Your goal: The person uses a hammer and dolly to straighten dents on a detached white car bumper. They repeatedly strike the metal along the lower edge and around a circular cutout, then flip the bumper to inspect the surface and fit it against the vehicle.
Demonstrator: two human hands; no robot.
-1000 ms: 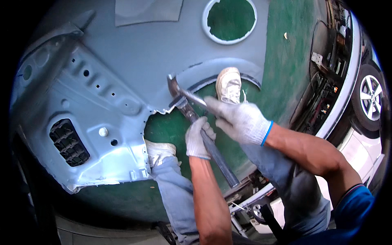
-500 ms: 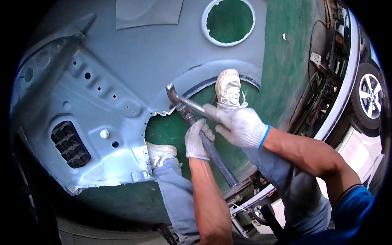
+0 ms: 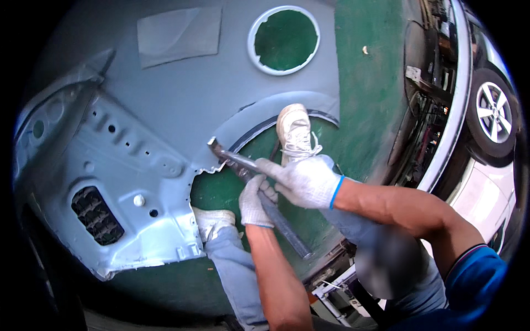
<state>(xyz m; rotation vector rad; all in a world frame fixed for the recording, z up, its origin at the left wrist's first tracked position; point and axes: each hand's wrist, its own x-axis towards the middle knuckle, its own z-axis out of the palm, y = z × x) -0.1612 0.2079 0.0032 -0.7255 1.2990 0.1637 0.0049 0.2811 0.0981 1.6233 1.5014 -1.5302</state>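
Observation:
My gloved left hand [image 3: 256,201] is wrapped round a long dark metal bar [image 3: 288,231], which slants from the panel's edge down to the right. My gloved right hand [image 3: 309,181] grips a hammer [image 3: 241,160] by its handle, forefinger stretched along it. The metal hammer head lies over the bar's upper end, by the jagged inner edge of a grey car body panel [image 3: 168,127]. Whether hammer and bar touch cannot be made out. The panel lies on the floor, with a curved arch cut-out beside my hands.
My white shoes [image 3: 297,132] stand on the green floor [image 3: 370,110] inside the panel's cut-out. A round opening with a pale rim [image 3: 251,41] is at the panel's far side. To the right are a long bumper-like part [image 3: 441,149] and a white car with a wheel [image 3: 493,113].
My view has shifted, so the panel appears further left and lower. The hammer head has come down slightly closer to the panel's jagged edge. Both hands keep their grips.

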